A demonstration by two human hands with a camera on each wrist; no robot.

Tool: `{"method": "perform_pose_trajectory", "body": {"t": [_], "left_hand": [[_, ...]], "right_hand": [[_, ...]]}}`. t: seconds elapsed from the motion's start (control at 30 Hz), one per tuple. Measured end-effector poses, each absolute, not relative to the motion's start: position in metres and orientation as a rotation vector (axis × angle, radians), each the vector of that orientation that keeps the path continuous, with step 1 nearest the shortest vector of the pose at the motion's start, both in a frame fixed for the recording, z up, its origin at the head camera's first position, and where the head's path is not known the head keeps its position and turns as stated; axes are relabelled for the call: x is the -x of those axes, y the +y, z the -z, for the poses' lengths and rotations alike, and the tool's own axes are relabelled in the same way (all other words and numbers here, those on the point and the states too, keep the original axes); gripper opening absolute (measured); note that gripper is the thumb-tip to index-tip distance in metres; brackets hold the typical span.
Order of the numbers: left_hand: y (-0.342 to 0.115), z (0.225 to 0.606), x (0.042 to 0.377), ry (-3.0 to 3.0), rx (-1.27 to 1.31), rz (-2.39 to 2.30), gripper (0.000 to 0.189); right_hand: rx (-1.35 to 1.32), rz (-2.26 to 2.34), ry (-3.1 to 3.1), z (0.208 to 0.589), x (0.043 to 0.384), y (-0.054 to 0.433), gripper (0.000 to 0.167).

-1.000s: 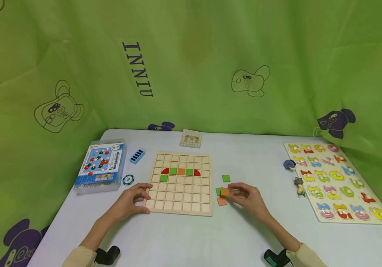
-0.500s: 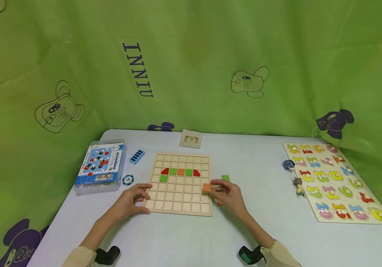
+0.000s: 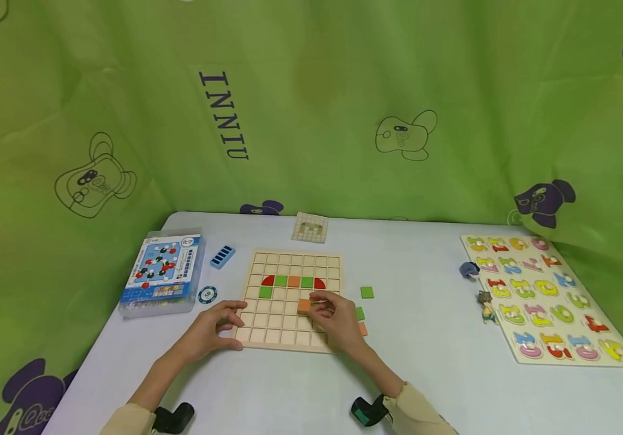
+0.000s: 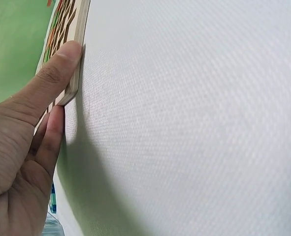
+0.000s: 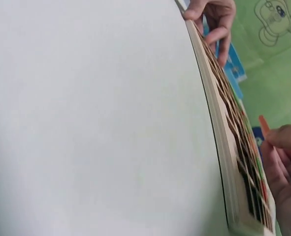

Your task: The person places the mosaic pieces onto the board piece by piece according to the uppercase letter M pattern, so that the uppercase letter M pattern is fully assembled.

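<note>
My left hand [image 3: 209,329] holds the near left corner of a wooden grid board [image 3: 274,336]. In the left wrist view its thumb [image 4: 61,61] lies on the board's edge and the fingers are at the adjoining side. Between thumb and fingers my right hand [image 3: 339,323] pinches an orange square tile [image 3: 304,307], above the right half of the board. The right wrist view shows this tile [image 5: 264,126] tilted on edge, apart from the board. Set in the grid are a row of red quarter-round, green and orange tiles, plus a green tile [image 3: 265,292] below the row's left end.
Right of the board lie loose green [image 3: 367,292] and orange tiles [image 3: 363,329]. A pattern card [image 3: 310,228] lies behind it. To the left are a boxed set [image 3: 161,272], a blue block [image 3: 222,257] and a round chip [image 3: 208,295]. A number puzzle [image 3: 550,302] and small figurines [image 3: 486,307] are at right.
My right hand has carried the orange tile leftward from the loose tiles beside the board to above the grid. The left hand has stayed at the board's corner.
</note>
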State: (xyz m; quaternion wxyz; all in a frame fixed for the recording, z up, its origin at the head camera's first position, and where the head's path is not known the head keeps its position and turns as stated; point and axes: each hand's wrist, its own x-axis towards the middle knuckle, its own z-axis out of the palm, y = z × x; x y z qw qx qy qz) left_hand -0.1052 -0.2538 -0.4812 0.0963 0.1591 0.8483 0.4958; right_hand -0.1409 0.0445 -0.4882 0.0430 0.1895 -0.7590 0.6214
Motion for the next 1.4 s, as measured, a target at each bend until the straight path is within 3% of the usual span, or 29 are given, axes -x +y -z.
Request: {"method": "perform_pose_trajectory", "body": {"t": [0.4, 1.07, 1.4], "left_hand": [[-0.254, 0.481, 0.106, 2.514, -0.465, -1.467, 0.032], [-0.253, 0.481, 0.108, 2.522, -0.466, -1.450, 0.030], [-0.254, 0.482, 0.106, 2.530, -0.446, -1.449, 0.031]], "right_hand": [[-0.659, -1.871, -2.392, 0.497, 0.149, -0.001, 0.025], [-0.701, -1.975, -2.395, 0.495, 0.154, -0.032, 0.028], [-0.613, -2.063, -2.382, 0.451, 0.137, -0.002, 0.027]]}}
